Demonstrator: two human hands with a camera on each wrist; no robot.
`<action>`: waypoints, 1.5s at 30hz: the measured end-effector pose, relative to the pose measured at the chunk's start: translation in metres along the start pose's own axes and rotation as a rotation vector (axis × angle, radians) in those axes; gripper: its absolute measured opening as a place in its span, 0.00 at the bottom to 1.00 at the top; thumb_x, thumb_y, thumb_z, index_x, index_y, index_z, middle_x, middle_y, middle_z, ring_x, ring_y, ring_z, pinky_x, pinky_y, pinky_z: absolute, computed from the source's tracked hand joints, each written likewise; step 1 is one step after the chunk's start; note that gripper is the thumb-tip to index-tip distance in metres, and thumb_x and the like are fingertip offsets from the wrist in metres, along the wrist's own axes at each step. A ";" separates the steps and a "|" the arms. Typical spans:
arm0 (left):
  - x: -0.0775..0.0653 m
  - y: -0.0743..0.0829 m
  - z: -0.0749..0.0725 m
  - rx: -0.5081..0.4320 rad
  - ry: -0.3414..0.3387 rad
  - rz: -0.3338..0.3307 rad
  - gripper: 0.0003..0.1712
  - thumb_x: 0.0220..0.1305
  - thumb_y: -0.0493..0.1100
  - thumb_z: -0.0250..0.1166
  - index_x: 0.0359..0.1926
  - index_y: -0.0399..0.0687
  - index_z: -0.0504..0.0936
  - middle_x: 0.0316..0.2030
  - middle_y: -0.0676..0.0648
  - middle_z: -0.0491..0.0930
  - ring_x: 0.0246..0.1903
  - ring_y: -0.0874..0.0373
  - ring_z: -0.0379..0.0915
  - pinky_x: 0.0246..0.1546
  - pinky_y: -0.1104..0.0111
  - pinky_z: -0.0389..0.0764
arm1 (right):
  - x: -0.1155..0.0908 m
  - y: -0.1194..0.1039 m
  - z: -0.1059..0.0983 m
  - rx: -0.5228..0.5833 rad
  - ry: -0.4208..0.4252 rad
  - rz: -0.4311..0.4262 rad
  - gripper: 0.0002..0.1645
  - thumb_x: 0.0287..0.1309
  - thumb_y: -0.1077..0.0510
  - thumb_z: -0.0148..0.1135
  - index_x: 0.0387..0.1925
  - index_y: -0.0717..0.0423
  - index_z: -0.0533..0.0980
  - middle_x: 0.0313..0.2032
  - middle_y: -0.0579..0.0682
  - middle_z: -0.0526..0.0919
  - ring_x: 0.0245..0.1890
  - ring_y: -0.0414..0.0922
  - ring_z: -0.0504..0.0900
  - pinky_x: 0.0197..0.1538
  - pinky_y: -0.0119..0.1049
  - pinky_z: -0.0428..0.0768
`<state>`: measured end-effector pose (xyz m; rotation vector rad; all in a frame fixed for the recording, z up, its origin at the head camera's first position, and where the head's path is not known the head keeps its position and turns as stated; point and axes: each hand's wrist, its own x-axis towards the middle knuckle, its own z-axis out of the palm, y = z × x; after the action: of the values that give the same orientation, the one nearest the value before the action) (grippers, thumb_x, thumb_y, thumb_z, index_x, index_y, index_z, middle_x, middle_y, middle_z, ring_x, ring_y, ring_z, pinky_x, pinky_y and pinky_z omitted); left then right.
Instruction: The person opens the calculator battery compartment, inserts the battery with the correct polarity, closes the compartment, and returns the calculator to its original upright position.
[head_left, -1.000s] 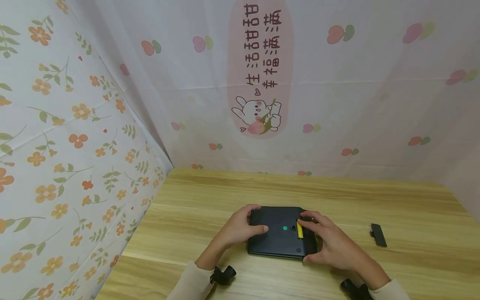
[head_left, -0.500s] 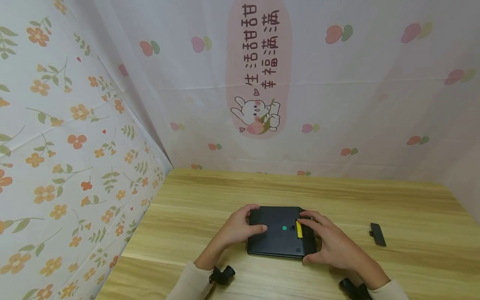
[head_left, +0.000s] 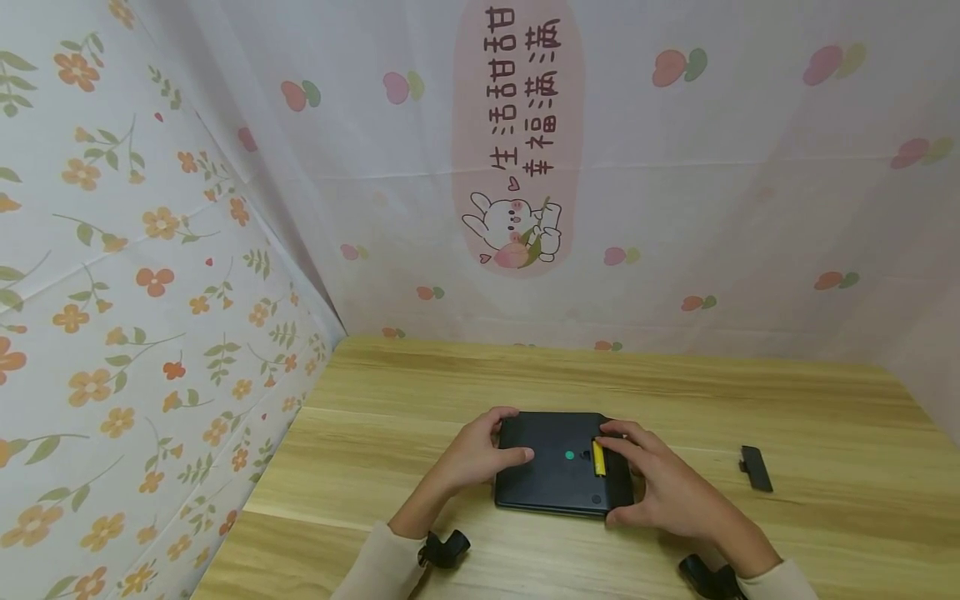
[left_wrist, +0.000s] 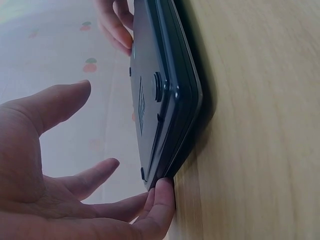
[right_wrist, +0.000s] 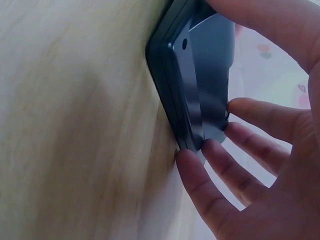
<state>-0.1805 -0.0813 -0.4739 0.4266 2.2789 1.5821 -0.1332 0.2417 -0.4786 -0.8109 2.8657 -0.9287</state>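
Observation:
A dark calculator-like device lies back side up on the table. Its battery compartment is uncovered, and a yellow battery sits in it. My left hand is at the device's left end; in the left wrist view its lower fingertips touch the edge of the case, while the thumb and one finger stand clear of it. My right hand spans the right end, thumb at the near edge and fingers toward the far edge. Its index fingertip is at the battery's upper end. The front of the device is hidden.
To the right, a small black battery cover lies on the wooden table. Black wrist-worn cameras are on both forearms. A floral cloth hangs at the left, and a printed cloth hangs behind the table.

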 end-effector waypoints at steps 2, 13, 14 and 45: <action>0.000 0.000 0.000 -0.005 0.000 0.002 0.43 0.69 0.42 0.78 0.79 0.36 0.70 0.52 0.39 0.86 0.46 0.51 0.86 0.45 0.58 0.89 | 0.000 0.000 0.000 0.011 -0.005 0.013 0.60 0.48 0.32 0.89 0.76 0.55 0.76 0.77 0.59 0.68 0.72 0.65 0.72 0.58 0.60 0.83; 0.004 -0.004 0.000 -0.009 -0.006 -0.001 0.43 0.69 0.42 0.78 0.79 0.36 0.70 0.52 0.41 0.86 0.46 0.53 0.86 0.46 0.60 0.88 | -0.002 0.003 -0.006 0.073 -0.021 0.037 0.54 0.54 0.35 0.86 0.76 0.53 0.76 0.77 0.57 0.68 0.66 0.59 0.78 0.53 0.47 0.86; 0.004 -0.004 0.000 -0.007 -0.005 -0.003 0.43 0.70 0.42 0.78 0.79 0.36 0.70 0.52 0.41 0.86 0.46 0.53 0.86 0.46 0.60 0.88 | -0.002 0.004 -0.006 0.067 -0.014 0.035 0.54 0.54 0.35 0.86 0.76 0.53 0.76 0.77 0.57 0.68 0.66 0.59 0.78 0.53 0.48 0.86; 0.000 -0.002 0.001 -0.010 -0.008 0.006 0.43 0.69 0.42 0.77 0.79 0.35 0.70 0.55 0.39 0.86 0.49 0.50 0.87 0.47 0.58 0.89 | -0.034 0.047 -0.070 0.032 0.060 0.152 0.37 0.61 0.55 0.85 0.68 0.59 0.80 0.63 0.57 0.83 0.55 0.60 0.87 0.48 0.42 0.88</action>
<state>-0.1808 -0.0812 -0.4758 0.4364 2.2647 1.5909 -0.1384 0.3281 -0.4517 -0.5629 2.9046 -0.9937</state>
